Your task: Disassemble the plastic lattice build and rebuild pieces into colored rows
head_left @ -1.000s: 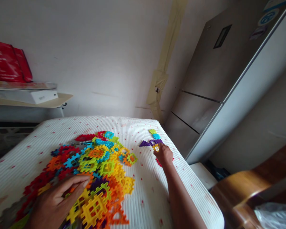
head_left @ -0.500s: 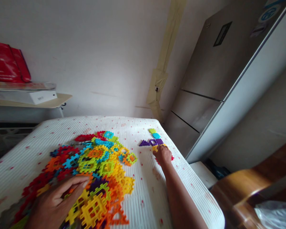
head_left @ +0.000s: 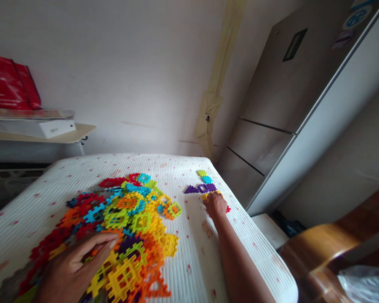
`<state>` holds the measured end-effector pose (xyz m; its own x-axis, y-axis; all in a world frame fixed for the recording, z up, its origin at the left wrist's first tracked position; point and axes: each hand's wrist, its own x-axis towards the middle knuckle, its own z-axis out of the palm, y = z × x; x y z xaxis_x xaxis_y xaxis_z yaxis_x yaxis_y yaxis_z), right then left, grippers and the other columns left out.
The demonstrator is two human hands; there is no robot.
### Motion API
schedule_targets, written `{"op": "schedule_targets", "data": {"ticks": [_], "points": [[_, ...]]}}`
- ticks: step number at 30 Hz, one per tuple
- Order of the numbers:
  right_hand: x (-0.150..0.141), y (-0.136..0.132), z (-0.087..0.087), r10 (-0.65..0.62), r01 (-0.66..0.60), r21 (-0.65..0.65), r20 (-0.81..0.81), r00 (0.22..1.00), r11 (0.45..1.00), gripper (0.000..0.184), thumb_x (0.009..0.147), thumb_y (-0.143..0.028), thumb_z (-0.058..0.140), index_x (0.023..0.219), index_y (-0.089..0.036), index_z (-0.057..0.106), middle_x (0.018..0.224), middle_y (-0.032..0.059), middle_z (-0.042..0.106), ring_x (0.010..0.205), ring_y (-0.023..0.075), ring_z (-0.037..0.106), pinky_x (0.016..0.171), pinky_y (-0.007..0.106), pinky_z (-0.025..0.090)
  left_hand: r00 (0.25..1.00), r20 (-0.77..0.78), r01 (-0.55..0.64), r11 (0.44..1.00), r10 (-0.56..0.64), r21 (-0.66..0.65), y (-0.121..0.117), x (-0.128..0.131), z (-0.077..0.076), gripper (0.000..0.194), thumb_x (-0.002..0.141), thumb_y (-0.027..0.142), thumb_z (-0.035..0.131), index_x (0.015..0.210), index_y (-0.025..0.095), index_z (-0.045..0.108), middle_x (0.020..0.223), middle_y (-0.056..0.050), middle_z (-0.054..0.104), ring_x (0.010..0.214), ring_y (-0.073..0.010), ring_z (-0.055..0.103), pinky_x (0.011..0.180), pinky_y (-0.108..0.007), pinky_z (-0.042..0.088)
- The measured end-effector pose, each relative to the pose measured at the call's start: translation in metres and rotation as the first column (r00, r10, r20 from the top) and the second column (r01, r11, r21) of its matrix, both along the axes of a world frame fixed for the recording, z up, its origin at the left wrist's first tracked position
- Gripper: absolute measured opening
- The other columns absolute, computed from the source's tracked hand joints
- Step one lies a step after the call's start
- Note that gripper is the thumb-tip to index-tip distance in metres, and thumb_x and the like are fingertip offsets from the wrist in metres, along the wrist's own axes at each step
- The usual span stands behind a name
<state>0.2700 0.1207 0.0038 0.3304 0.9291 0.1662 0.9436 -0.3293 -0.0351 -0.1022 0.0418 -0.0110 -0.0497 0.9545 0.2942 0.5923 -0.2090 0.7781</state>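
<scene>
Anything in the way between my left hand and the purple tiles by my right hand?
Yes: the big heap of interlocking plastic tiles lies between them. Your left hand rests on its near side; the purple tiles sit beyond its far side.

**Labels in view, none clearly legible**

A round blue-and-white sticker (head_left: 356, 17) sits high on the stainless refrigerator door (head_left: 265, 84), its tilted blue characters too uncertain to read, and a paler sticker (head_left: 342, 39) just below it is blurred. The red bag (head_left: 9, 82) shows faint white printing, and the white box (head_left: 34, 128) beneath it bears a small grey label (head_left: 54, 130); both are too small to make out.
</scene>
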Motion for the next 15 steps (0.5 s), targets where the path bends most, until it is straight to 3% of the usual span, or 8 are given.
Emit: {"op": "schedule_targets", "data": {"ticks": [10,15], "points": [[-0.003,-0.002,0.003,0.013,-0.013,0.008,-0.009,1.0,1.0,0.022,0.079,-0.027,0.052,0.093,-0.019,0.068,0.099,0.0098,0.064,0.093,0.0233,0.058,0.064,0.028,0.043,1.0,-0.006,0.016,0.997,-0.016,0.082,-0.007,0.01,0.021,0.019,0.073,0.043,0.059,0.079,0.029,0.069,0.079,0.008,0.076,0.072,-0.0112,0.07,0.062,-0.01,0.051],[-0.021,-0.009,0.014,0.121,-0.109,0.167,-0.064,0.991,0.98,0.022,0.081,-0.028,0.051,0.094,-0.02,0.067,0.098,0.0073,0.066,0.091,0.0203,0.059,0.067,0.025,0.042,0.999,-0.038,0.038,0.993,-0.034,0.111,-0.008,0.011,0.028,0.018,0.073,0.041,0.058,0.075,0.028,0.07,0.076,0.006,0.076,0.069,-0.0124,0.071,0.064,-0.012,0.052]]}}
